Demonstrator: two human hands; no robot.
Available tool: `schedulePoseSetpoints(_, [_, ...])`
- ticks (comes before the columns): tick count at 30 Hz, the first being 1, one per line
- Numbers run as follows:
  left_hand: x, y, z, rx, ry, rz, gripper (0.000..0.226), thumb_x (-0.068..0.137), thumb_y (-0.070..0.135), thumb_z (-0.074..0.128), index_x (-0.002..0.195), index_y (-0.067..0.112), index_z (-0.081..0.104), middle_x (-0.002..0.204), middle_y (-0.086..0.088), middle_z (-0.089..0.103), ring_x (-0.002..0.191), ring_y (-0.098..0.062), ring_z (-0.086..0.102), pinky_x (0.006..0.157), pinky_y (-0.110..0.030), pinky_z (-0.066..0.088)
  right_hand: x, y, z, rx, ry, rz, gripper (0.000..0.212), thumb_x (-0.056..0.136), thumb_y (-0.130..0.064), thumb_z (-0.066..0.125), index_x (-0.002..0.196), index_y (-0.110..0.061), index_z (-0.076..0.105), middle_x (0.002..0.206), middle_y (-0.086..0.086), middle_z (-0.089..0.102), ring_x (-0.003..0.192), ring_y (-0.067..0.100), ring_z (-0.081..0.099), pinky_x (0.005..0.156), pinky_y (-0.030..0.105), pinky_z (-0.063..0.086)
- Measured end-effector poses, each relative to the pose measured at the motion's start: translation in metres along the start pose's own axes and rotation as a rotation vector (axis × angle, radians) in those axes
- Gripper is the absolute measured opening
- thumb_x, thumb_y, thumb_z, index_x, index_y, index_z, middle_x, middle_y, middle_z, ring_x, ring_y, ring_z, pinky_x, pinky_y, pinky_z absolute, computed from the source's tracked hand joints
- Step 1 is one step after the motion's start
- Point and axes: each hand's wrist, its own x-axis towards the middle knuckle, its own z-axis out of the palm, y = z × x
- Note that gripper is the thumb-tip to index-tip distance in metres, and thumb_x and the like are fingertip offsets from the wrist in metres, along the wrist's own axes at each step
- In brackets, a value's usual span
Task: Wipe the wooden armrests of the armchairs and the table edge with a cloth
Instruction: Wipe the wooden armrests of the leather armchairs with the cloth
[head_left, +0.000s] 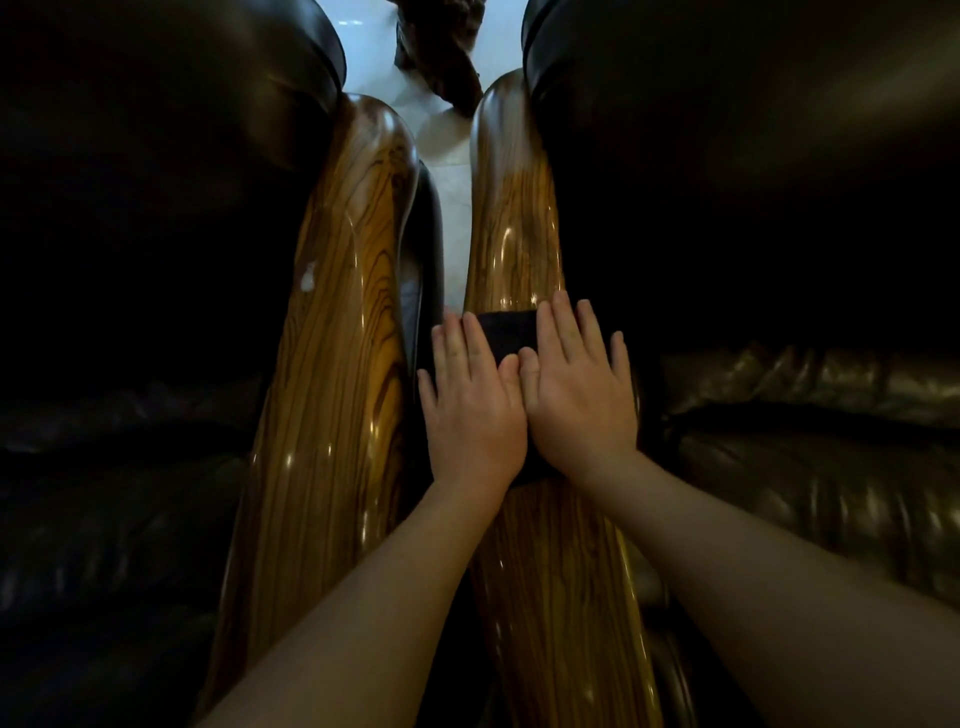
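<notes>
Cloth (506, 335) under both flat hands, leather cushions (779, 208) flanking armrest (514, 218).

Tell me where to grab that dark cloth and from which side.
Take the dark cloth by its far edge, the only part that shows, coming from above. It lies flat across the right armrest, pressed under the left hand and right hand, so a thumb-and-finger pinch grip on that free edge probably suits best.

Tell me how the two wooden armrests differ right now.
The right armrest has a dark cloth laid across it, pressed flat by the left hand and right hand; the left armrest is bare and untouched. The left armrest shows a whitish spot near its outer edge; the right shows none. Both are glossy, striped wood beside dark leather cushions.
</notes>
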Motion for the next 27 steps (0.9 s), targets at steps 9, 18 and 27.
schedulePoseSetpoints(9, [-0.085, -0.01, 0.021, 0.133, 0.063, 0.017, 0.058, 0.102, 0.041, 0.017, 0.149, 0.014, -0.003, 0.158, -0.006, -0.004, 0.144, -0.018, -0.009, 0.116, -0.048, 0.005, -0.083, 0.014, 0.006, 0.001, -0.01, -0.011, 0.054, 0.102, -0.039, 0.019, 0.149, -0.013, 0.02, 0.157, 0.005, 0.014, 0.147, 0.022, 0.005, 0.116, 0.052, 0.015])
schedulePoseSetpoints(18, [-0.129, -0.014, 0.033, 0.144, 0.068, -0.009, 0.059, 0.101, 0.04, 0.021, 0.149, 0.012, 0.003, 0.158, -0.01, 0.004, 0.145, -0.021, -0.001, 0.115, -0.049, 0.012, -0.124, 0.024, 0.013, 0.021, -0.017, -0.032, 0.053, 0.101, -0.037, 0.024, 0.148, -0.011, 0.024, 0.157, 0.007, 0.018, 0.146, 0.023, 0.009, 0.116, 0.051, 0.018])
schedulePoseSetpoints(27, [-0.117, -0.015, 0.001, 0.016, 0.06, 0.069, 0.055, 0.094, 0.042, 0.039, 0.143, 0.017, 0.03, 0.149, -0.007, 0.03, 0.137, -0.019, 0.023, 0.109, -0.044, 0.029, -0.115, 0.027, -0.01, 0.251, -0.06, -0.062, 0.055, 0.098, -0.046, 0.028, 0.146, -0.019, 0.031, 0.154, 0.0, 0.03, 0.144, 0.017, 0.017, 0.115, 0.045, 0.023])
